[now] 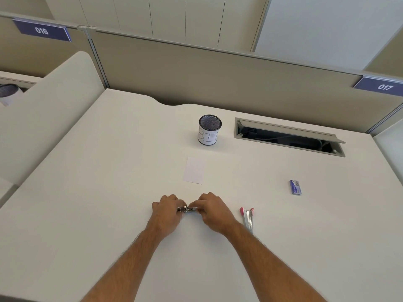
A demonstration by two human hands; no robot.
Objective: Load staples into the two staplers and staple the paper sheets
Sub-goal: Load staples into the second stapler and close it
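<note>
Metal stapler (188,209) gripped; pink stapler (248,218) (open) nearby.

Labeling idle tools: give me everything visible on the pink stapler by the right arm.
The pink stapler lies on the white desk, opened out: two pink-tipped ends splay toward the far side, with a silvery metal channel between them running toward the person. It looks like metal with plastic trim. No hand holds it; the right forearm crosses its near end, contact unclear.

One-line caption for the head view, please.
Both hands, left and right, grip a metal stapler; pink stapler, paper wait nearby.
</note>
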